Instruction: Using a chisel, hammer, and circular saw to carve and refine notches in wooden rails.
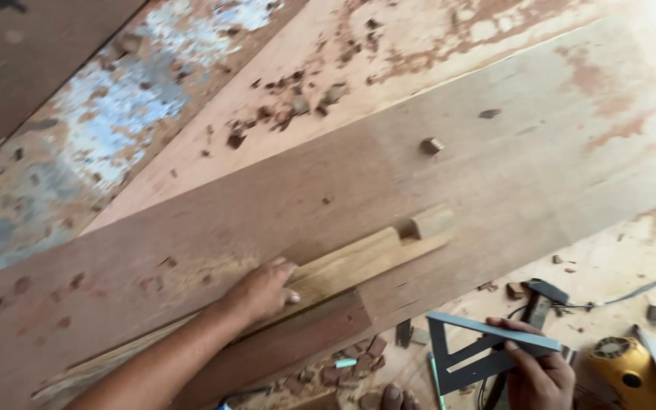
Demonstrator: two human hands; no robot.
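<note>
Pale wood makes up the notched strip (366, 258), which lies on a wide board (510, 167) with its long axis running from near left up to far right; its notched end points far right. A darker plank (298, 342) lies just beside it on the near side, along the same line. Left hand (263, 292) rests flat on the strip near its middle, fingers loosely spread and pressing down, gripping nothing. Right hand (537, 372) sits near right, fingers closed round one leg of a grey metal square (480, 345), whose triangular frame points left toward the board's edge. Beside it a hammer (537, 300) lies on the floor, and a yellow power tool (632, 368) sits at the far right with a cable (639, 292) trailing off. Wood chips (351, 364) lie scattered below the plank and more litter the far floor (100, 129), which is worn, with patchy blue paint
</note>
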